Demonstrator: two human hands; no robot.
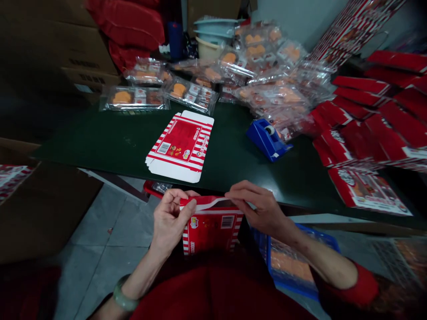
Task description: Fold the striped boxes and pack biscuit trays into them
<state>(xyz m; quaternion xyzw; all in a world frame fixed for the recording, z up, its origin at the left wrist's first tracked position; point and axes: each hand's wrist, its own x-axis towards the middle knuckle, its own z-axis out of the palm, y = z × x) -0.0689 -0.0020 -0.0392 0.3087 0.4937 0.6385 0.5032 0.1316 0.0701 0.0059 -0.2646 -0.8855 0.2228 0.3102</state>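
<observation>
A red cardboard box [208,231] with red-and-white striped edges stands upright in front of my body, its barcode side toward me. My left hand [171,218] pinches the top flap at its left end, thumb on the near side. At the flap's right end, the fingers of my right hand [255,204] are pressed together on its white edge. The flap bows a little between both hands. Beyond them, flat unfolded boxes [183,146] of the same print lie stacked on the dark green table [100,138].
A blue tape dispenser [268,138] sits right of the flat boxes. Clear-wrapped toy packs [260,75] pile up behind. Red boxes [370,120] heap at the right. Below the table edge is a blue crate [318,291] holding packs. Brown cartons [53,49] stand at the left.
</observation>
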